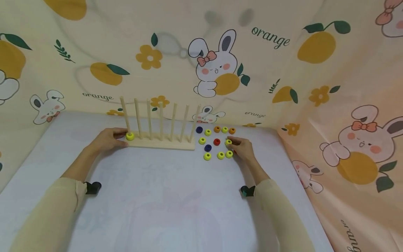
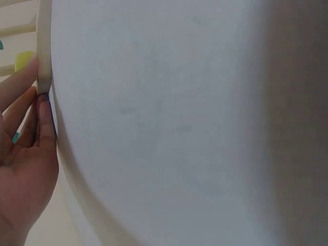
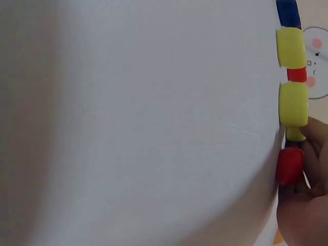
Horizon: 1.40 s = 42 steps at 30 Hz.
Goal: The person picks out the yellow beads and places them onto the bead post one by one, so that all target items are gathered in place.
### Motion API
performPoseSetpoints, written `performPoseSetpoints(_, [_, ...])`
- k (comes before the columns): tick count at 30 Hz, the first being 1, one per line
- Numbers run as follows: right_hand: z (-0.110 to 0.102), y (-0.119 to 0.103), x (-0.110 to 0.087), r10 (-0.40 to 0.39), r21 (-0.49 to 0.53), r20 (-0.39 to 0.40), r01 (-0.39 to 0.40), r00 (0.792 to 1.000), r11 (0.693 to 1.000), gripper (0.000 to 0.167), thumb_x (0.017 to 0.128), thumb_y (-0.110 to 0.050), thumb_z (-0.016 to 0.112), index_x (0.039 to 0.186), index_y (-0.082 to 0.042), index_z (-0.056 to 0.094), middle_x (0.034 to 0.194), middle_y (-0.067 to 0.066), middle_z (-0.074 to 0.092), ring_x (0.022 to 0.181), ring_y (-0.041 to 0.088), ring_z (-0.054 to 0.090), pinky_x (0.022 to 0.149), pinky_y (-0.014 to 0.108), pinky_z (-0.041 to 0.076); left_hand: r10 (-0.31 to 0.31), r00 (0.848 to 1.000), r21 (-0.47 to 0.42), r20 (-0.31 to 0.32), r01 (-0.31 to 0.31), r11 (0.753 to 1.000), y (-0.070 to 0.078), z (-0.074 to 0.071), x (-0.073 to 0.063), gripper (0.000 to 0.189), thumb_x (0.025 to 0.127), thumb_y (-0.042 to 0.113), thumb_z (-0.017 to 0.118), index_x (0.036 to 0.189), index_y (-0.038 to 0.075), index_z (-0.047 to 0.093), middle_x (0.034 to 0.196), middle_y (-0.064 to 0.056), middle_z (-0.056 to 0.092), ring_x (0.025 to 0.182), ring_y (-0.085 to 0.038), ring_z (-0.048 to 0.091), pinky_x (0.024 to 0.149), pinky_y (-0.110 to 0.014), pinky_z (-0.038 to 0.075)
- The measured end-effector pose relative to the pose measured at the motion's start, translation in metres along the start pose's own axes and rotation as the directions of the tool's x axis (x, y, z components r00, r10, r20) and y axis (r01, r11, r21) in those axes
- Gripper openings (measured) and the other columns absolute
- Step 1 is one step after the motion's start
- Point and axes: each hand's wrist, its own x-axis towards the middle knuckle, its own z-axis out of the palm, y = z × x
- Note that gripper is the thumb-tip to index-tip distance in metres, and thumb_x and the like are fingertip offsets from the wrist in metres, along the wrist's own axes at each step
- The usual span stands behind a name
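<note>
A wooden peg rack point(image 1: 163, 144) with a row of upright pegs stands toward the back of the table. On its leftmost peg sits a yellow bead point(image 1: 130, 136), low at the base. My left hand point(image 1: 108, 139) holds the rack's left end between thumb and fingers, close beside that bead. To the right of the rack, my right hand point(image 1: 244, 148) pinches another yellow bead point(image 1: 228, 142) among the loose ones. A red bead point(image 3: 290, 166) lies right by that hand in the right wrist view, mostly hidden behind it in the head view.
Loose beads lie right of the rack: several yellow point(image 1: 220, 155), two blue point(image 1: 207, 148), two orange point(image 1: 217, 129) and a red one point(image 1: 217, 141). A printed cloth point(image 1: 176, 28) rises behind and to the right of the white table point(image 1: 163, 196).
</note>
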Motion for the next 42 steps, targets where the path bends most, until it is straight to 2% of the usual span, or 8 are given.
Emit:
performPoseSetpoints(2, [0.001,-0.001,0.000,0.004,-0.011,-0.014,-0.004,1.000,1.000,0.037,0.089,-0.021,0.075,0.126,-0.019,0.070,0.122,0.004,0.069,0.098,0.022,0.057,0.073,0.026,0.051,-0.005,1.000,-0.009,0.005,0.005,1.000,0.001,0.001,-0.001,0.073,0.085,0.013,0.079,0.144,-0.009,0.042,0.146,-0.030,0.044,0.134,-0.044,0.043,0.114,-0.054,0.033])
performPoseSetpoints(6, [0.002,-0.003,0.000,0.005,-0.022,-0.026,-0.006,1.000,1.000,0.033,0.089,-0.020,0.075,0.122,-0.017,0.072,0.119,0.004,0.070,0.097,0.022,0.057,0.073,0.026,0.050,-0.008,1.000,-0.025,0.012,0.008,1.000,0.001,0.003,-0.003,0.072,0.085,0.012,0.079,0.144,-0.009,0.043,0.146,-0.029,0.044,0.135,-0.044,0.043,0.114,-0.053,0.033])
performPoseSetpoints(13, [0.000,-0.011,0.004,-0.020,-0.023,-0.054,0.018,0.998,1.000,0.034,0.090,-0.020,0.074,0.124,-0.016,0.071,0.122,0.004,0.069,0.105,0.023,0.057,0.086,0.035,0.053,0.009,1.000,-0.005,-0.007,-0.009,1.000,0.003,-0.001,-0.002,0.071,0.085,0.013,0.078,0.144,-0.009,0.043,0.147,-0.029,0.044,0.135,-0.044,0.043,0.114,-0.054,0.032])
performPoseSetpoints(18, [-0.003,-0.017,0.003,-0.089,-0.002,-0.084,0.090,0.992,0.996,0.034,0.089,-0.016,0.075,0.123,-0.012,0.071,0.120,0.009,0.071,0.110,0.023,0.063,0.096,0.039,0.052,0.014,1.000,0.010,-0.007,-0.014,1.000,0.005,-0.002,-0.002,0.072,0.086,0.014,0.078,0.144,-0.008,0.043,0.147,-0.029,0.043,0.135,-0.044,0.042,0.114,-0.055,0.032])
performPoseSetpoints(25, [-0.011,-0.023,0.001,-0.193,0.029,-0.099,0.197,0.976,0.980,0.031,0.089,-0.013,0.076,0.119,-0.008,0.072,0.122,0.011,0.070,0.108,0.028,0.068,0.087,0.032,0.057,0.027,1.000,-0.001,-0.006,-0.027,1.000,0.001,-0.001,0.000,0.071,0.085,0.011,0.079,0.143,-0.009,0.044,0.146,-0.029,0.044,0.135,-0.043,0.044,0.114,-0.052,0.034])
performPoseSetpoints(34, [-0.024,-0.044,-0.002,-0.254,0.144,-0.087,0.265,0.963,0.954,0.040,0.088,-0.026,0.077,0.123,-0.008,0.071,0.120,0.010,0.070,0.109,0.021,0.066,0.087,0.020,0.054,0.017,1.000,0.000,-0.007,-0.017,1.000,0.004,-0.004,0.002,0.073,0.084,0.014,0.080,0.144,-0.009,0.044,0.146,-0.028,0.044,0.135,-0.043,0.044,0.115,-0.054,0.032])
performPoseSetpoints(42, [-0.029,-0.070,-0.012,-0.258,0.132,-0.077,0.266,0.963,0.955,0.037,0.087,-0.024,0.078,0.123,-0.014,0.072,0.119,0.006,0.072,0.107,0.018,0.069,0.087,0.024,0.057,-0.001,1.000,0.005,0.011,0.001,1.000,0.001,-0.002,0.000,0.076,0.084,0.016,0.080,0.145,-0.009,0.042,0.147,-0.029,0.042,0.135,-0.044,0.042,0.114,-0.055,0.031])
